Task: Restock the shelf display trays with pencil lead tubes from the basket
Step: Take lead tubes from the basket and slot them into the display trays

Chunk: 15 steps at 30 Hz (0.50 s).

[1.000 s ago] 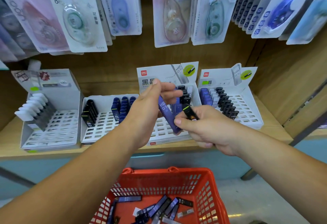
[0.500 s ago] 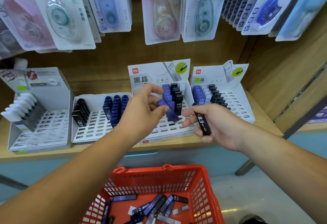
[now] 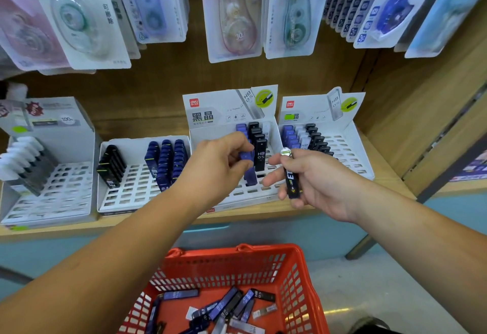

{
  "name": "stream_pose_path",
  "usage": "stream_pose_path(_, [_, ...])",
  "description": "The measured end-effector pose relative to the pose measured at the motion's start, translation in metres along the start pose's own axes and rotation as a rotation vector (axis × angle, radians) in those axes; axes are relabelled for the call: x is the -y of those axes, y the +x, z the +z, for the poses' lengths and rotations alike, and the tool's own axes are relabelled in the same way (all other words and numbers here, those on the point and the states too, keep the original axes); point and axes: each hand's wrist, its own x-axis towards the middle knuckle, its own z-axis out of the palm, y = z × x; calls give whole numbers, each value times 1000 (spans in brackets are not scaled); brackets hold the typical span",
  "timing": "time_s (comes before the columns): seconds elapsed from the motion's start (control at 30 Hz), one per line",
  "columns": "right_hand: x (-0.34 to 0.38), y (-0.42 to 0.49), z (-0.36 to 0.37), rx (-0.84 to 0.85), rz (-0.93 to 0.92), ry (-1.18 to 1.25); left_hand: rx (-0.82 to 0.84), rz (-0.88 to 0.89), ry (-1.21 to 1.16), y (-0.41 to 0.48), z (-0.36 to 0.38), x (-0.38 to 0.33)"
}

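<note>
My left hand (image 3: 220,165) grips a purple lead tube (image 3: 249,172) that stands upright in a slot of the middle white display tray (image 3: 237,196), just in front of its purple row and beside the black HB 0.5 tubes (image 3: 259,149). To the right, my right hand (image 3: 311,183) holds a black lead tube (image 3: 292,178) upright above that tray's front right corner, with its silver end up. Below, the red basket (image 3: 292,267) holds several loose lead tubes (image 3: 229,304).
Three more white trays stand on the wooden shelf (image 3: 263,213): one at the right (image 3: 353,157) with purple, clear and black tubes, one left of middle (image 3: 134,188) with black and dark blue tubes, and a far-left one (image 3: 52,196). Correction tape packs (image 3: 232,17) hang above.
My left hand lowered the purple tube from a tilt in the air into a slot of the middle tray. My right hand drew apart to the right and turned its black tube upright.
</note>
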Motion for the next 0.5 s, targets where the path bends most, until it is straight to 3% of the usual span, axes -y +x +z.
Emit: stream_pose_path(0.5, [-1,-2,-4,-91,-97,105,21,23,22,3,6,-3])
